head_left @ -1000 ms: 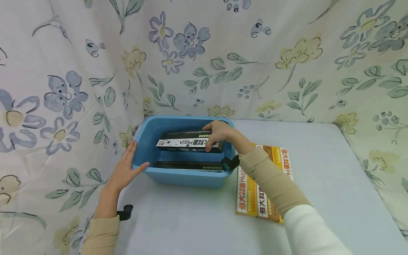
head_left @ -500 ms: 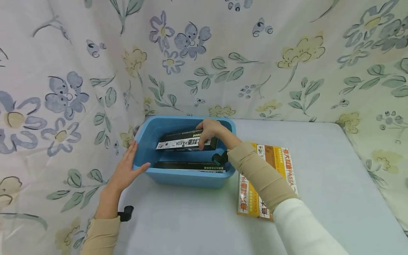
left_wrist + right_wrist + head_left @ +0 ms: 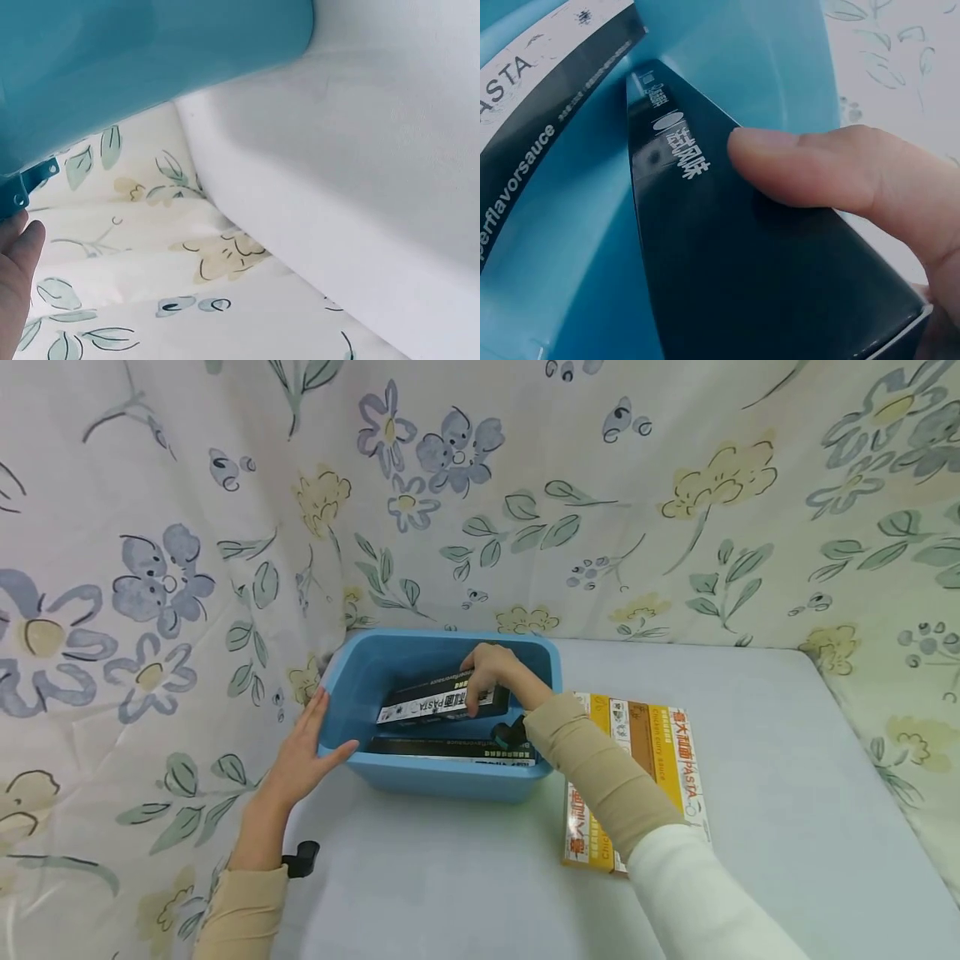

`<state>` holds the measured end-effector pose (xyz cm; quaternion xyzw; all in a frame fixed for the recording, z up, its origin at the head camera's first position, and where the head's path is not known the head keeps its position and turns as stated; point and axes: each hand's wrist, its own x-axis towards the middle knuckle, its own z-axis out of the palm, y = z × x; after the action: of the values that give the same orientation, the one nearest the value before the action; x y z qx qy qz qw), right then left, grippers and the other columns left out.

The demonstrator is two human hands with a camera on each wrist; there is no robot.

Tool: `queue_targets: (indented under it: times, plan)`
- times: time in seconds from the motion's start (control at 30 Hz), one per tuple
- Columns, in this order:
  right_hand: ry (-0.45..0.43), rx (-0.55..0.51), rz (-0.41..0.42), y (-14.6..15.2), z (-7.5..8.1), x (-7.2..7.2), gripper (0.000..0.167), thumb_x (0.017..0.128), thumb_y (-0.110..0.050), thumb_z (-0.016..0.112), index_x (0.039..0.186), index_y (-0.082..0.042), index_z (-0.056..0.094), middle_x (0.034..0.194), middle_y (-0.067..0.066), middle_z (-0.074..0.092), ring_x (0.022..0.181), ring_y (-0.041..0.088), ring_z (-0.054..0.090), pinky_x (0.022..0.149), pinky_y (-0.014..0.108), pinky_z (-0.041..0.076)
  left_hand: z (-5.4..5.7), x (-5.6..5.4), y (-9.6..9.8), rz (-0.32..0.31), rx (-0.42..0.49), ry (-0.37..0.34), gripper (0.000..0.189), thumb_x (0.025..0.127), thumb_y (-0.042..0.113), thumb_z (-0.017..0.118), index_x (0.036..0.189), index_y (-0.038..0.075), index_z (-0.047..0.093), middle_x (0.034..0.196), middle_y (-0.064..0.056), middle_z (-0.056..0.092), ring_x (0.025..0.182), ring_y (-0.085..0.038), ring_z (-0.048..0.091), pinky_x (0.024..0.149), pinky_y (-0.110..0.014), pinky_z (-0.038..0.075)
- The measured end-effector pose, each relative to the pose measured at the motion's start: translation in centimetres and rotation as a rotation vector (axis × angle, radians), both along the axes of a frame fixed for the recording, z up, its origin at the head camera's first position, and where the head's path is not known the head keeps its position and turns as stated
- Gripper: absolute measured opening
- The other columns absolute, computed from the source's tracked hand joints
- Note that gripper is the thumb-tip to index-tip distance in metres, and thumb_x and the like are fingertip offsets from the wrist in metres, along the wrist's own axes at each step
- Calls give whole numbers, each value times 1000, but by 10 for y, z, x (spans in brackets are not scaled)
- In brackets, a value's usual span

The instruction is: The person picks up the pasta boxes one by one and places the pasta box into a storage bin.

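My right hand [image 3: 495, 675] reaches into a blue plastic bin [image 3: 442, 783] and grips the right end of a black-and-white pasta box [image 3: 427, 703]. In the right wrist view the thumb [image 3: 802, 165] presses on the black side of this box [image 3: 697, 247]; the other fingers are mostly hidden. The box is slightly tilted inside the bin. A second black pasta box [image 3: 457, 747] lies along the near wall. My left hand [image 3: 303, 764] rests on the bin's left rim with fingers extended; in the left wrist view its fingertips [image 3: 28, 244] touch the bin's edge.
Yellow and brown pasta boxes [image 3: 660, 743] lie side by side on the white table [image 3: 795, 777], right of the bin, partly covered by the right forearm. A floral curtain [image 3: 525, 485] hangs behind and to the left of the bin.
My right hand has moved left and slightly down with the pasta box, which has shifted lower in the bin. The left hand stays on the rim. The head view has shifted slightly.
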<state>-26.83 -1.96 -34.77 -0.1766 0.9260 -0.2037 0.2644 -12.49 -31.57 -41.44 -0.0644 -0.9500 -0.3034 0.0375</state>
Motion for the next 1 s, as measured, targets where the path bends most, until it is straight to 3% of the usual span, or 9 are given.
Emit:
queue_targets:
  times: [0.2,0.7,0.83,1.0]
  plan:
    - [-2,17,3,-1,-5,-1,78,66,-20,88,138,-17,57,145,9,48,131,34,43,97,44,47,-1,0,1,9,7,2,95,90,45,63,156,5,8,162,-16,6,145,-43,9,105,-73,16]
    - [8,67,124,10,-17,-8,79,70,-19,87,140,-11,52,144,11,48,123,31,51,93,42,49,0,0,2,19,19,-1,94,90,44,63,156,5,9,162,-17,6,144,-46,10,103,-75,17]
    - [48,149,134,10,-21,-8,77,70,-15,86,139,-10,53,140,12,51,117,31,54,88,43,50,0,0,3,31,23,9,93,90,43,64,156,4,10,161,-18,7,143,-48,12,102,-75,18]
    - [38,262,158,10,-27,-5,74,74,-18,85,139,-8,51,140,13,50,122,33,51,95,45,47,0,1,3,36,15,14,94,89,42,65,156,4,12,161,-18,9,143,-48,13,102,-74,19]
